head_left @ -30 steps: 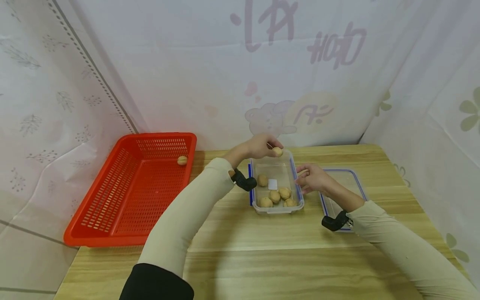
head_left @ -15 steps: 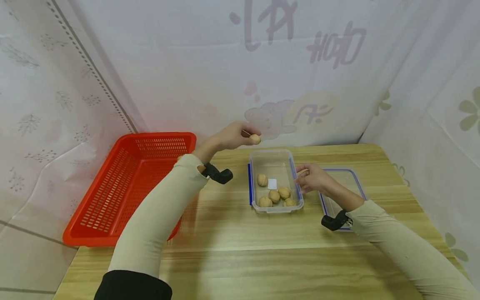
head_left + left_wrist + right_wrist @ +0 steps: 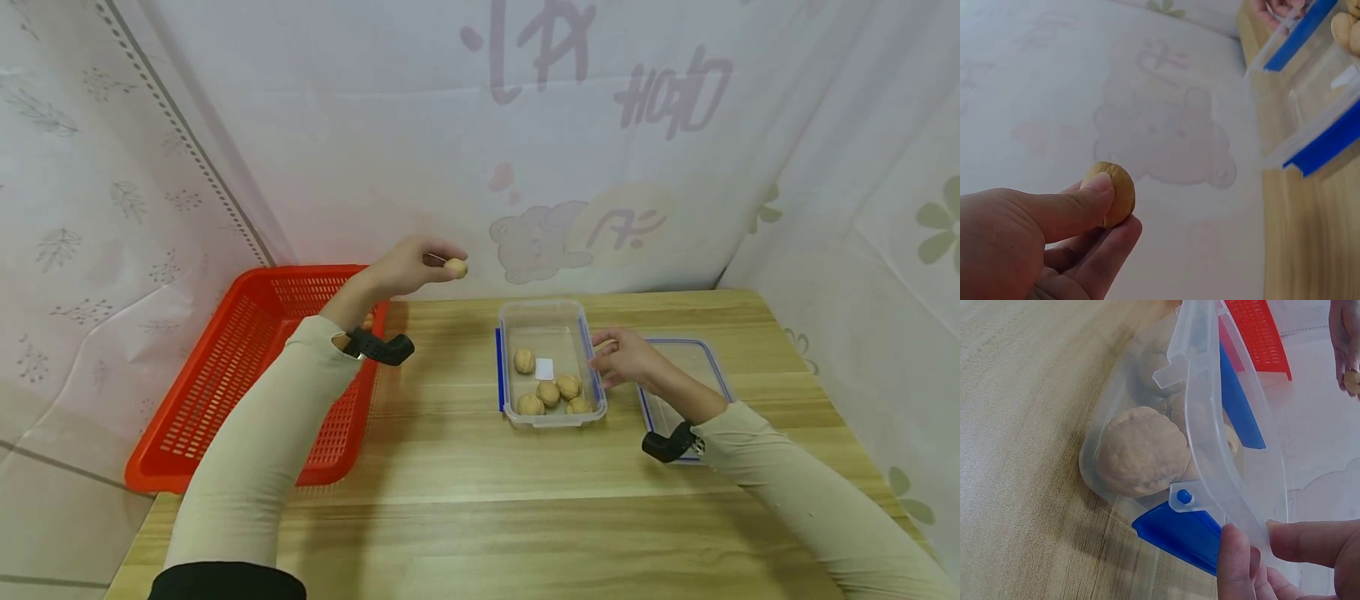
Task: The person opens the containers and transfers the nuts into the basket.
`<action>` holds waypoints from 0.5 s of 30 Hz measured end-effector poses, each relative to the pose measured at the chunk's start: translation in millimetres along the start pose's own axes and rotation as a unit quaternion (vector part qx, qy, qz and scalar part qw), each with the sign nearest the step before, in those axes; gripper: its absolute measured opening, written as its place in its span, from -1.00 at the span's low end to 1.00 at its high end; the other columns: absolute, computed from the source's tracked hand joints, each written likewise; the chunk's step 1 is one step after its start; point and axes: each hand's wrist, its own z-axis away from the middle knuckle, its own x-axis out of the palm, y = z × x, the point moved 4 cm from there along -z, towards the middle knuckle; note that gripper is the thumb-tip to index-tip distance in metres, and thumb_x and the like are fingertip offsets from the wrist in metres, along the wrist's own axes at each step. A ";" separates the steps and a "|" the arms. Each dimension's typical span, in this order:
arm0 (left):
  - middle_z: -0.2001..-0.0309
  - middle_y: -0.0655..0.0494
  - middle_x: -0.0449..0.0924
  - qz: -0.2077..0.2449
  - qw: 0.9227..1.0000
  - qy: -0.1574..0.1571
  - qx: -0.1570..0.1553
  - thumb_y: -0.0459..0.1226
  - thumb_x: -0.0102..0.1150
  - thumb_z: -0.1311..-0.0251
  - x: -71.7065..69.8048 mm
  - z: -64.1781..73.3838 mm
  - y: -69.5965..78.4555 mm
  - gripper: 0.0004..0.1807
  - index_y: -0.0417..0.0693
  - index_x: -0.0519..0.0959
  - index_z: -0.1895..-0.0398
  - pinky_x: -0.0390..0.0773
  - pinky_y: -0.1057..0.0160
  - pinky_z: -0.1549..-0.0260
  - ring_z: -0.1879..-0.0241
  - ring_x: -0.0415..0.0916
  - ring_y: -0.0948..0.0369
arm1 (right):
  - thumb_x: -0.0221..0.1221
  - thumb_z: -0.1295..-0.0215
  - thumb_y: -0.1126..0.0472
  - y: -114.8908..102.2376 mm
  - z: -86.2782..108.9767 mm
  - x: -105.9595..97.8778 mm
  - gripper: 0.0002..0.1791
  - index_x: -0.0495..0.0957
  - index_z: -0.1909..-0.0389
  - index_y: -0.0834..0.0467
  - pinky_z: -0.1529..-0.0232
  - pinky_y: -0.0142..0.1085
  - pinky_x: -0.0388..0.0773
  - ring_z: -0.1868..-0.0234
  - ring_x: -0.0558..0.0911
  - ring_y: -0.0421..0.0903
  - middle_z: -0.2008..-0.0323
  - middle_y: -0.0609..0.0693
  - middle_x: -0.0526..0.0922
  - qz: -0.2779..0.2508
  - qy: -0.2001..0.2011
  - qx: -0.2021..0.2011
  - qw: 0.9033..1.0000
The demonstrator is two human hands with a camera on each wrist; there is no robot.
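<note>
My left hand [image 3: 408, 267] is up above the back of the table, right of the red basket. It pinches a walnut [image 3: 1120, 195] between thumb and fingers. My right hand [image 3: 626, 357] is at the right side of a clear plastic container [image 3: 555, 333]. In the right wrist view its thumb and forefinger pinch the container's rim [image 3: 1244, 487]. Several walnuts [image 3: 568, 386] lie in the container, mostly toward its near end, beside a small white square [image 3: 544, 368]. Blue locking flaps hang along the container's sides.
At the left stands a red slotted plastic basket [image 3: 142, 479], partly covered by my left arm. A clear lid with a blue seal [image 3: 693, 358] lies on the wooden table [image 3: 480, 533], right of the container and partly under my right wrist. Printed cloth [image 3: 420, 150] hangs behind.
Holding the walnut, my left hand has moved left and slightly up, from over the container's far end toward the basket. My right hand and the container have stayed put.
</note>
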 end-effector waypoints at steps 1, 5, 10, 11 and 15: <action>-0.25 -0.23 0.52 0.003 1.000 0.002 -0.003 -0.40 0.16 -0.43 -3.0 2.3 -2.3 -0.58 -0.30 0.50 -0.31 0.42 -0.06 -0.29 -0.24 0.50 -0.09 | 0.14 -0.43 0.44 0.2 -0.1 0.1 -0.48 0.21 -0.31 0.47 0.30 -0.25 0.72 0.28 0.62 -0.05 0.12 0.22 0.55 0.000 0.000 0.001 1.000; -0.27 -0.22 0.51 0.014 1.000 0.011 -0.018 -0.38 0.16 -0.44 -14.4 12.7 -12.4 -0.58 -0.27 0.50 -0.33 0.39 -0.07 -0.31 -0.26 0.49 -0.09 | 0.14 -0.43 0.44 0.5 -0.3 0.3 -0.49 0.22 -0.31 0.47 0.31 -0.25 0.72 0.32 0.61 -0.06 0.12 0.22 0.55 0.000 0.000 0.001 1.000; -0.31 -0.19 0.48 0.005 0.999 0.022 -0.043 -0.32 0.15 -0.47 -27.6 27.8 -26.3 -0.56 -0.21 0.49 -0.35 0.35 -0.11 -0.33 -0.28 0.46 -0.07 | 0.14 -0.42 0.44 1.3 -0.9 0.4 -0.49 0.22 -0.31 0.47 0.30 -0.24 0.73 0.30 0.61 -0.07 0.12 0.22 0.55 0.000 0.000 0.000 1.000; -0.31 -0.19 0.48 0.003 0.999 0.025 -0.046 -0.31 0.15 -0.47 -30.2 31.2 -28.9 -0.56 -0.21 0.48 -0.36 0.35 -0.12 -0.34 -0.28 0.46 -0.08 | 0.14 -0.42 0.44 1.4 -1.0 0.4 -0.49 0.22 -0.31 0.47 0.29 -0.23 0.73 0.30 0.61 -0.07 0.12 0.22 0.55 -0.001 0.000 0.000 1.000; -0.32 -0.21 0.47 0.007 0.998 0.039 -0.052 -0.29 0.15 -0.47 -40.4 43.2 -39.3 -0.53 -0.24 0.45 -0.38 0.30 -0.15 -0.36 -0.31 0.42 -0.09 | 0.14 -0.42 0.44 2.0 -1.4 0.1 -0.48 0.22 -0.31 0.47 0.29 -0.23 0.73 0.27 0.60 -0.06 0.13 0.20 0.56 -0.004 0.001 -0.002 1.000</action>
